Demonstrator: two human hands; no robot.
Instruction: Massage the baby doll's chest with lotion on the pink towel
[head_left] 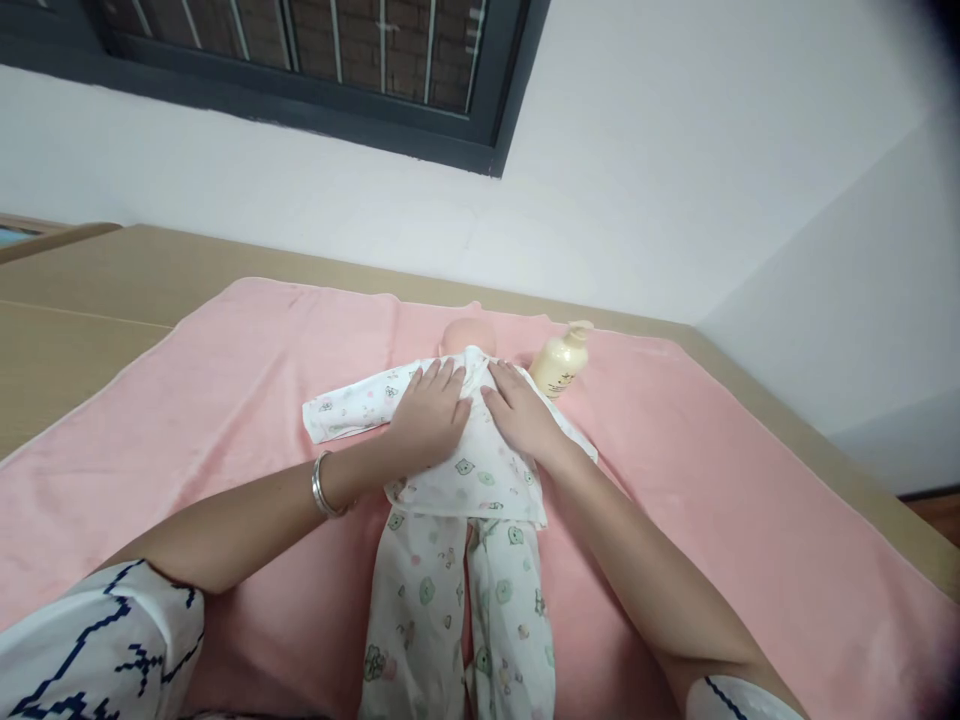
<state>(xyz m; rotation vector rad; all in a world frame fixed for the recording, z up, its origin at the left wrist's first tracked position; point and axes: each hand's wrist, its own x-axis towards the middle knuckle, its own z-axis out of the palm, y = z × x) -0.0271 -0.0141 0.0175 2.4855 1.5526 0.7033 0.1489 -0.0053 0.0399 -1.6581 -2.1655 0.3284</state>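
You had both hands laid palm-down on the doll (466, 333), fingers spread and flat, pinching nothing; your left hand (431, 410) covered the chest on the doll's one side, your right hand (521, 412) the other, thumbs nearly meeting over the middle of its printed top (480, 475); the doll itself lay on its back along the middle of the pink towel (225, 380), head away from you, legs toward you

To my eye the step was smoothing the top over the chest; it would have gone best with light, even pressure, stroking outward from the doll's midline so that the cloth did not bunch, and with the outstretched sleeve (345, 405) left lying straight

The top and the trousers (420, 600) looked like thin, soft white cotton with small green and pink motifs, loosely creased; the towel under the doll seemed plush and matte, with a pale bound edge; the head was smooth and rounded; just beside it stood a glossy cream pump bottle (559, 362), squat with a curved spout; a slim metal bangle (322, 485) ringed your left wrist
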